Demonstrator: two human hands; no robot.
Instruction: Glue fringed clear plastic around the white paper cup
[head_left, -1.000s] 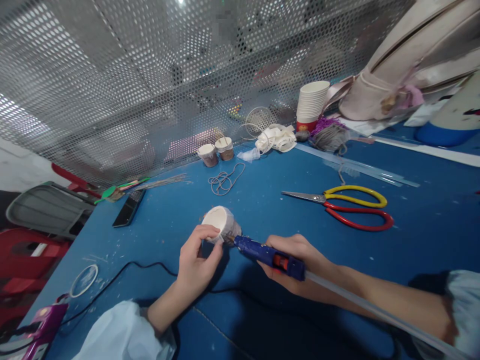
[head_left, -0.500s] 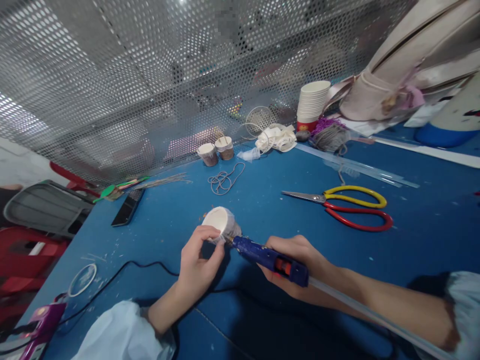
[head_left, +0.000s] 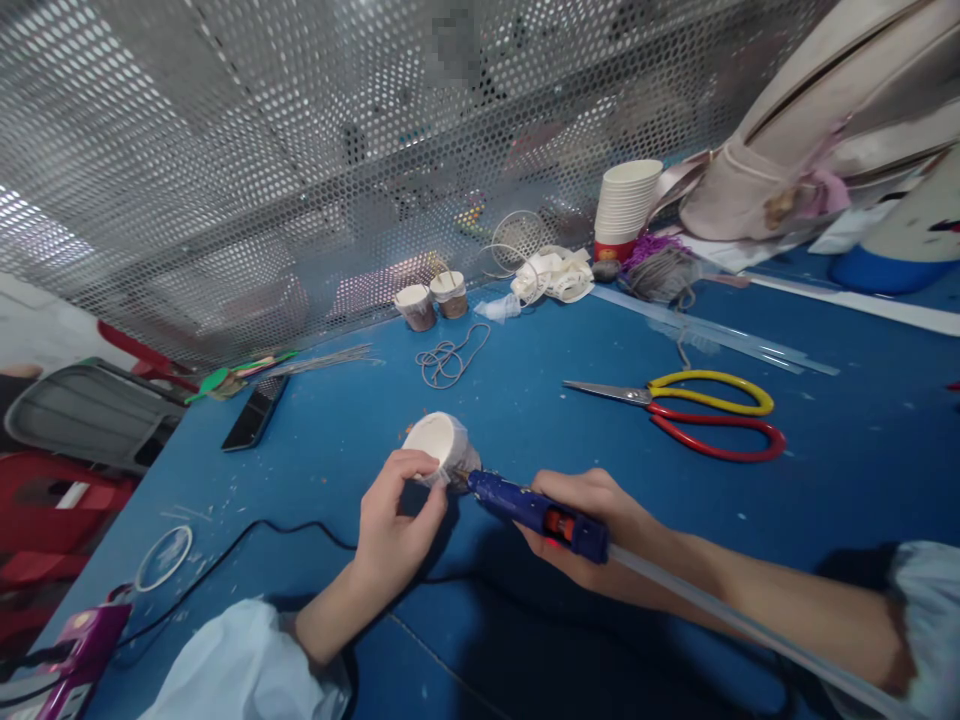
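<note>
My left hand point(head_left: 399, 520) pinches the near rim of a small white paper cup point(head_left: 437, 440), which is tilted with its opening toward me. Some thin whitish material wraps the cup's side. My right hand point(head_left: 592, 520) is wrapped around a blue glue gun point(head_left: 517, 503), its nozzle at the cup's side close to my left fingertips. A long clear glue stick point(head_left: 720, 610) runs out of the gun's back end across my right forearm. Whether the nozzle touches the cup I cannot tell.
Yellow-and-red-handled scissors point(head_left: 675, 405) lie to the right. Behind are grey cord point(head_left: 444, 362), two small wrapped cups point(head_left: 417, 308), stacked paper cups point(head_left: 626, 210) and yarn point(head_left: 660, 272). A phone point(head_left: 256, 415), a black cable point(head_left: 259, 524) and a purple power strip point(head_left: 86, 655) sit left.
The glue gun has tilted slightly, its back end shifting a little left and up. My left hand and the cup have hardly moved.
</note>
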